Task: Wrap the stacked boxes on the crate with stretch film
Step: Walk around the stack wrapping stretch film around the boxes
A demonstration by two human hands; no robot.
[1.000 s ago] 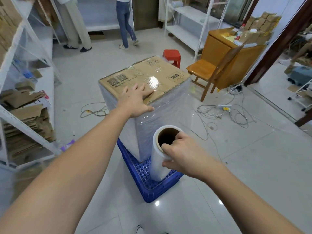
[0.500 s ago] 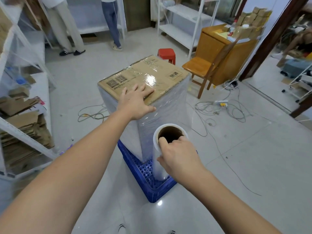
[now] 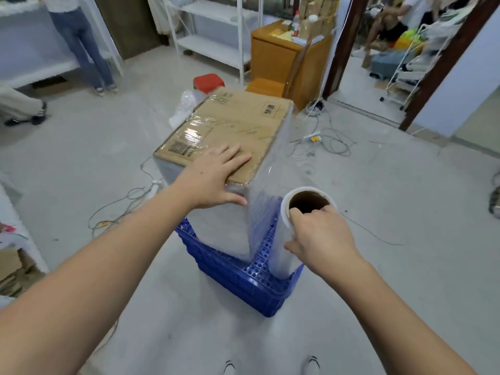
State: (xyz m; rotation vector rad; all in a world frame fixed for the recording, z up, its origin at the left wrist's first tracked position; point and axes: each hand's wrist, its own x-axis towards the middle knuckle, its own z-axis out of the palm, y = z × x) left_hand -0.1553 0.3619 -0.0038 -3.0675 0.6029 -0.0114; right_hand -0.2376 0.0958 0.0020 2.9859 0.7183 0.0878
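- Cardboard: the boxes (image 3: 230,125) stand on the blue crate (image 3: 243,282), their sides already covered in film.
- We press our left hand (image 3: 213,182) flat on the near top corner of the boxes, fingers spread, gripping nothing.
- We clamp our right hand (image 3: 322,236) on the upright roll (image 3: 292,239), thumb hooked into its core.
- The roll's foot rests at the crate's near right corner.
- A film sheet (image 3: 267,190) runs taut from the roll to the boxes' right side.
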